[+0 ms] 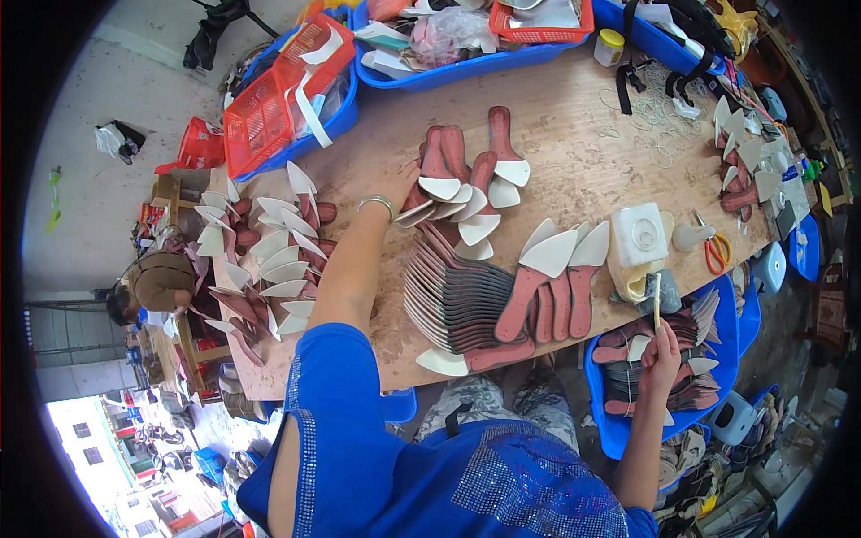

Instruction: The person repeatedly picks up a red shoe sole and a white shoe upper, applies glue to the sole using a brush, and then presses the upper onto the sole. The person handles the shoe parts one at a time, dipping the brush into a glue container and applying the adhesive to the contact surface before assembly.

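Note:
My left hand (pixel 403 186), with a bracelet at the wrist, reaches across the table to a loose group of reddish-brown shoe insoles (pixel 436 154) with white pointed ends. It is at the left edge of that group, its fingers too indistinct to read. My right hand (pixel 662 359) is closed around the thin pale handle of a brush (pixel 657 309), held upright beside a cut-open white plastic jug (pixel 639 235). Between my arms lies a fanned stack of insoles (pixel 466 296), with several more insoles (pixel 549 255) overlapping its right side.
More insoles (pixel 282 233) are heaped at the table's left. Blue bins (pixel 421 81) and red baskets (pixel 260 121) line the far edge. Orange-handled pliers (pixel 717 255) lie right of the jug. A blue tub (pixel 619 439) of bundled insoles stands at lower right. Another person (pixel 161 285) is at far left.

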Available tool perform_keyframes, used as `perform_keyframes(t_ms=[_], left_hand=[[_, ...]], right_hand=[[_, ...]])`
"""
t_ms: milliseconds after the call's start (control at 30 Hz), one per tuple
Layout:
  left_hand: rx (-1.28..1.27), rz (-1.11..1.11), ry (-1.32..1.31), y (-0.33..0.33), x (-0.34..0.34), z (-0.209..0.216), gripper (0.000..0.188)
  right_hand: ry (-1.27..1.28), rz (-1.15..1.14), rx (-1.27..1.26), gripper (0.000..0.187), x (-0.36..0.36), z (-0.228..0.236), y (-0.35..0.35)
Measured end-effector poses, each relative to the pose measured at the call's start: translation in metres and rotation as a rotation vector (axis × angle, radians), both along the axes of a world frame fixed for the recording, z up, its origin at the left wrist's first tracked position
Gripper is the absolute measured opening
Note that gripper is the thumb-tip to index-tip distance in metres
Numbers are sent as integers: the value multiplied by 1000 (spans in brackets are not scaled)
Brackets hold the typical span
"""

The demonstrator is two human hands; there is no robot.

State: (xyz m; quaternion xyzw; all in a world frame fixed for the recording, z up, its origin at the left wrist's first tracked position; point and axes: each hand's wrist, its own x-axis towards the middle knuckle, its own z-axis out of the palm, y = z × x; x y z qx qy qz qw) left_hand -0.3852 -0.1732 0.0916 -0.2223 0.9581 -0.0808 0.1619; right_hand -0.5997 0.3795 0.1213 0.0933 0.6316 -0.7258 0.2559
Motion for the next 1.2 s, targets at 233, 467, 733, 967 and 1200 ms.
perform_keyframes(t_ms=[233, 467, 733, 967, 1200], left_hand=[[91, -63, -172, -15, 19, -10, 44], [51, -325, -2, -16, 52, 0, 41], [13, -389, 16, 3, 31, 8, 37], [-92, -286, 28, 10, 23, 6, 22], [-3, 340, 194, 8, 45, 125, 55]], right_hand=[[2, -4, -22, 29, 24, 7, -24], [38, 6, -46, 30, 31, 21, -46], [84, 41, -77, 29, 43, 27, -33], [70, 16, -66, 29, 48, 28, -15], [114, 2, -117, 29, 35, 35, -1]])
